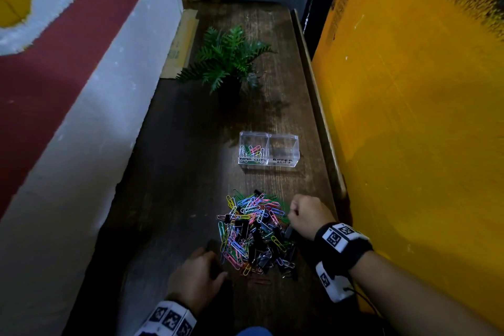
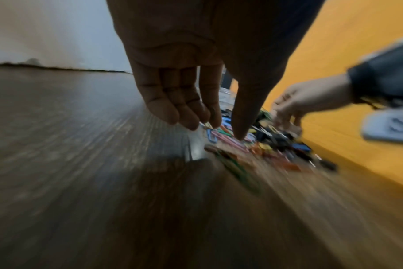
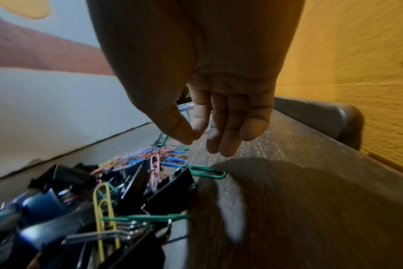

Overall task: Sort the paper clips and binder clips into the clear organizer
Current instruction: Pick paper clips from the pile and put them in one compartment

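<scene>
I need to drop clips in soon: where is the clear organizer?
In the head view the clear organizer stands on the wooden table, beyond the clip pile and nearer than the potted fern.

A long, narrow tabletop (image 1: pixel 191 144) of dark wood grain runs forward from the hands, dimly lit, with a soft sheen on its left part. Left of the left hand rises a white wall (image 1: pixel 90 117) painted with a dark red band and a yellow patch, and close beside the right hand stands a yellow board (image 1: pixel 409 117) behind a raised wooden edge rail (image 1: pixel 316 106). Far ahead of the hands stands a green fern (image 1: pixel 229 60) in a dark pot, with cardboard (image 1: pixel 180 43) leaning against the wall to its left.
</scene>
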